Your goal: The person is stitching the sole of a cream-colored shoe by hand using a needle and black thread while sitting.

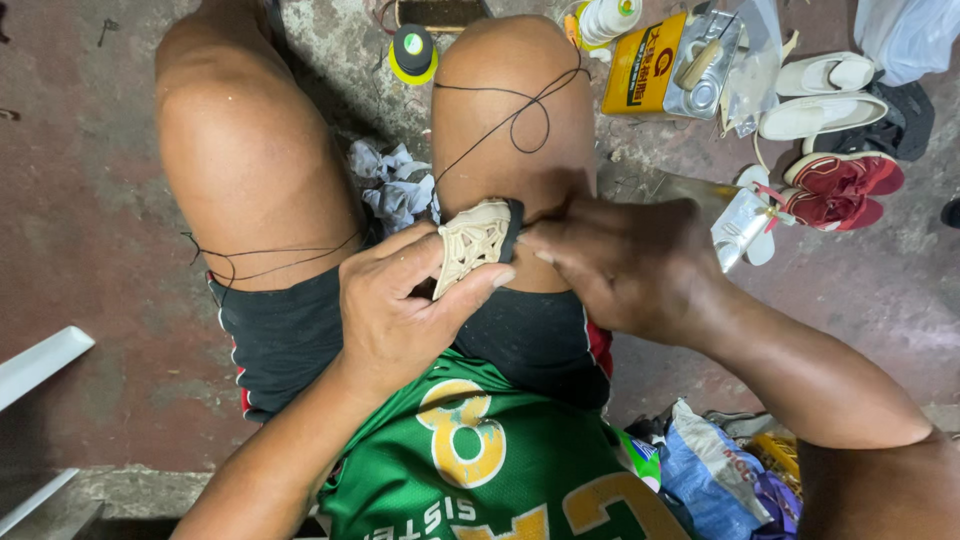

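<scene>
On the right thigh, centre of view: a small cream shoe (478, 240) with dark sole edge, its long axis running from 7 to 1 o'clock, sole side up. Left hand (400, 305) is clamped around it from below; right hand (625, 265) pinches its dark edge at 3 o'clock. One black thread (520, 115) loops over both knees. On the floor at 1 o'clock, one yellow glue can (665, 68), contents hidden. At 2 o'clock, two white shoes (820, 95), two red shoes (840, 190).
</scene>
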